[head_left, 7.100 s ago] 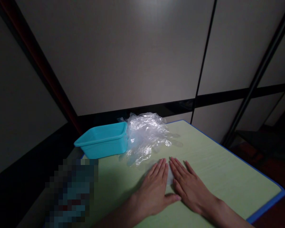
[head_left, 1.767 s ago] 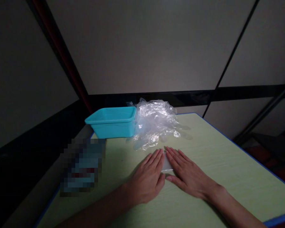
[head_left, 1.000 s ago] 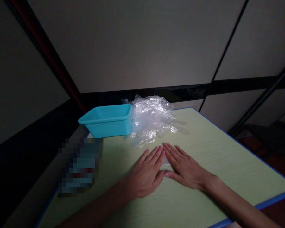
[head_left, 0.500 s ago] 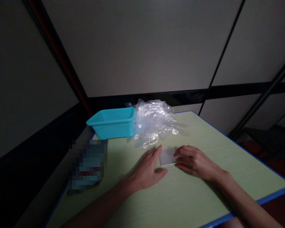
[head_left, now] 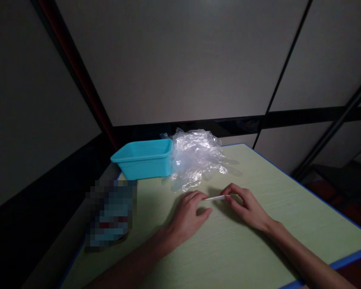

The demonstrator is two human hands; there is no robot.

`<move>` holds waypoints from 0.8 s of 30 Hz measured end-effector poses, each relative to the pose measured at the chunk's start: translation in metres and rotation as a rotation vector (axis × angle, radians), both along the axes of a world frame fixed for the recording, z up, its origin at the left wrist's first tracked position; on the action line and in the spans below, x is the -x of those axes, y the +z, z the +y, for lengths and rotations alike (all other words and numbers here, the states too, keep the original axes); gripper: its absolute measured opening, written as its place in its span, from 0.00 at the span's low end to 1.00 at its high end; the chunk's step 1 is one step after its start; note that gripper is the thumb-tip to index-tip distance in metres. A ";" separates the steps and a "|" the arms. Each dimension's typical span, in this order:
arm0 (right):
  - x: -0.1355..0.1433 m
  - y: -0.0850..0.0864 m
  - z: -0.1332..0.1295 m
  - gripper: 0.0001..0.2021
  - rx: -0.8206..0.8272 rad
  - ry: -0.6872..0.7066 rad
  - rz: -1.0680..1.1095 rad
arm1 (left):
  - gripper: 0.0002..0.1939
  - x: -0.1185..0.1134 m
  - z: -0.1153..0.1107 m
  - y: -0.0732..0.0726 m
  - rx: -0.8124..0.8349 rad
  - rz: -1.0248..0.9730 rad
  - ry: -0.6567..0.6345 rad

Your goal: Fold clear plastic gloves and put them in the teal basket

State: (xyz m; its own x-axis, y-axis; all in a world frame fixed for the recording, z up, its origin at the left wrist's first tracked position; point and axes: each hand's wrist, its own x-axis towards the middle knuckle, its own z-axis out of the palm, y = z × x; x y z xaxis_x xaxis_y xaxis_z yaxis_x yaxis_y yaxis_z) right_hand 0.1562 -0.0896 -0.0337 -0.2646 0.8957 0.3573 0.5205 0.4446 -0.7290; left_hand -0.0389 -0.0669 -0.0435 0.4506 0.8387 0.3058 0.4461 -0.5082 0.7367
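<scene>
A thin, flat whitish square [head_left: 215,197], which looks like folded plastic, is tilted up and seen almost edge-on above the table. My right hand [head_left: 243,204] pinches its right end between thumb and fingertips. At its left end, the fingertips of my left hand [head_left: 189,214] touch or nearly touch it. The thumb of that hand stands apart from the fingers. Just beyond both hands lies a crumpled heap of clear disposable plastic gloves [head_left: 195,156], some with finger shapes showing.
A turquoise plastic basin [head_left: 147,166] stands at the back left, against the gloves. On the left side of the pale green table [head_left: 228,249] lies a blurred-out flat item [head_left: 112,216]. The table has a blue edge, and light panels [head_left: 180,60] rise behind it.
The whitish square lay flat on the table between my hands; now my right hand has lifted and tipped it onto its edge. My left hand has barely moved.
</scene>
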 end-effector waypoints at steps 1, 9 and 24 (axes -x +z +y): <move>0.002 0.000 0.001 0.06 0.046 -0.014 0.103 | 0.02 -0.002 0.002 0.000 0.072 -0.078 0.016; 0.014 -0.007 0.008 0.18 0.290 0.076 0.756 | 0.09 -0.014 0.012 -0.007 0.501 -0.424 -0.031; 0.019 -0.013 0.009 0.26 0.358 -0.014 0.892 | 0.07 -0.018 0.001 -0.014 0.548 -0.531 -0.039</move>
State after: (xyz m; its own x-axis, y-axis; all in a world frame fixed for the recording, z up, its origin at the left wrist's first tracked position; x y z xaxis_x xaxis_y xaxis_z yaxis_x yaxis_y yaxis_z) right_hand 0.1377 -0.0803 -0.0469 -0.0158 0.9918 0.1265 -0.2882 0.1166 -0.9504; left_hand -0.0205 -0.0660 -0.0571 0.3920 0.9193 0.0347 -0.0491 -0.0168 0.9987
